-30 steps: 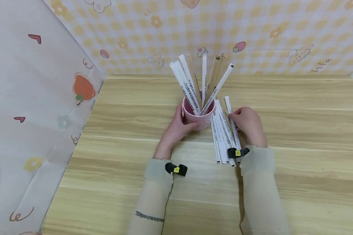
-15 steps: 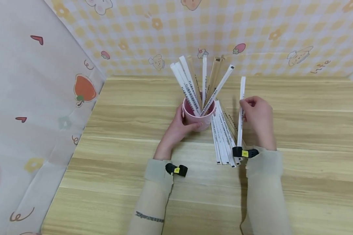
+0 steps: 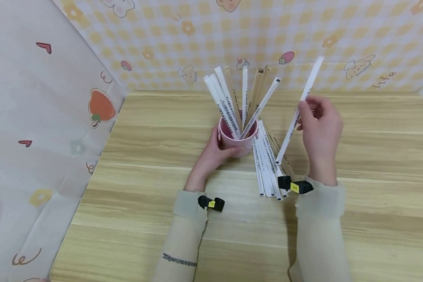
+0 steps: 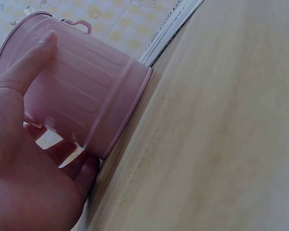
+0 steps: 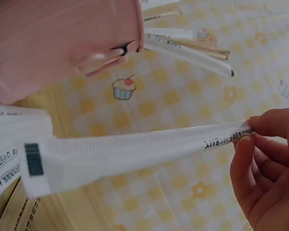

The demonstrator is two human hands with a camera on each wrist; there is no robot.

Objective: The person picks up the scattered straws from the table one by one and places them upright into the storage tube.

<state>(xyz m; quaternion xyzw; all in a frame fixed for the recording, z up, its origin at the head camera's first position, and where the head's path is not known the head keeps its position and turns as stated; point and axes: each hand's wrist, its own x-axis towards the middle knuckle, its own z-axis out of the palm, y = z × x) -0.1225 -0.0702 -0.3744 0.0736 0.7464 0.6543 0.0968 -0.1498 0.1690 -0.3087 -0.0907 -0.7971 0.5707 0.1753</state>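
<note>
A pink bucket (image 3: 237, 145) with small side handles stands upright on the table, several white and brown paper-wrapped straws (image 3: 229, 105) leaning out of it. Around its left side curls my left hand (image 3: 211, 154), the thumb across the front wall, as the left wrist view also shows on the bucket (image 4: 86, 82). My right hand (image 3: 320, 129) pinches one white wrapped straw (image 3: 291, 133) near its middle, tilted and raised above the table. In the right wrist view, thumb and fingertips hold this straw (image 5: 120, 154), its dark-marked end pointing away from the hand.
Right of the bucket, a fanned pile of wrapped straws (image 3: 264, 164), mostly white with some brown, lies on the wooden table (image 3: 144, 188). A yellow checked cloth (image 3: 211, 43) covers the back wall. A white patterned sheet (image 3: 49, 117) hangs at the left.
My right hand has lifted one white straw off the pile, moving up and to the right, and the straw now tilts to the right. The left hand and bucket have stayed put.
</note>
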